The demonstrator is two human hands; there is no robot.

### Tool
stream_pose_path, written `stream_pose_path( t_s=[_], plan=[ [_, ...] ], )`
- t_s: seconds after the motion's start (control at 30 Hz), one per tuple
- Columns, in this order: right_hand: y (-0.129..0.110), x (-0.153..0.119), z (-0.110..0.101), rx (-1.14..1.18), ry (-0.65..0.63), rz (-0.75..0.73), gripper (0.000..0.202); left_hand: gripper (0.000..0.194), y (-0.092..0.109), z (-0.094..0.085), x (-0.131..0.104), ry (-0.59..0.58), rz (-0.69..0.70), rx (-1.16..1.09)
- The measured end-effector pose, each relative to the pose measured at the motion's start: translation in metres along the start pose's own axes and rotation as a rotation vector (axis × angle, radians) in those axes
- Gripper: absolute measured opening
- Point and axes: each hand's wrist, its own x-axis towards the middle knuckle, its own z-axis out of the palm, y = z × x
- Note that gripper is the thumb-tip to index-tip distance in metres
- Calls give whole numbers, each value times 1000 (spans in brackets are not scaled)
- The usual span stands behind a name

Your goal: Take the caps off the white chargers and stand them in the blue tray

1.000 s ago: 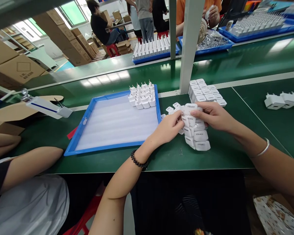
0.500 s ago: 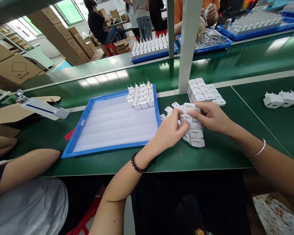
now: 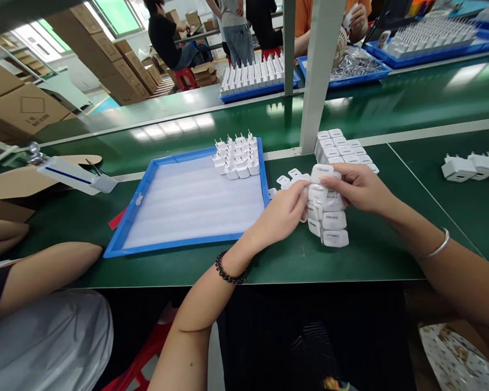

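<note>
Several white chargers (image 3: 334,220) lie in a small pile on the green table (image 3: 277,266), under and in front of both hands. My right hand (image 3: 361,186) pinches a white charger (image 3: 321,173) at the top of this pile. Closed fingers of my left hand (image 3: 287,209) touch the pile's left side; what they hold, if anything, is hidden. Behind my right hand stands a neat block of white chargers (image 3: 342,146). To the left, a blue-rimmed tray (image 3: 187,244) bears a group of upright white plugs (image 3: 237,157) in its back right corner.
A grey post (image 3: 313,81) rises behind the hands. A white stand (image 3: 71,175) is at the left, near a neighbour's arm (image 3: 49,266). More white chargers (image 3: 459,168) sit at the right. Blue trays (image 3: 261,93) line the far bench.
The view has shifted slightly. My left hand has drawn a little down and away from the top charger, which my right hand still pinches.
</note>
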Motion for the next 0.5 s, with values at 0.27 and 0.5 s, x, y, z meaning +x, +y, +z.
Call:
stream_pose_path(
  t_s=[0.27, 0.5],
  plan=[
    [10, 5, -28, 103, 407, 31, 23, 29, -17, -17, 13, 305, -164, -243],
    [2, 5, -24, -23, 453, 21, 14, 53, -16, -12, 11, 68, -209, 218]
  ],
)
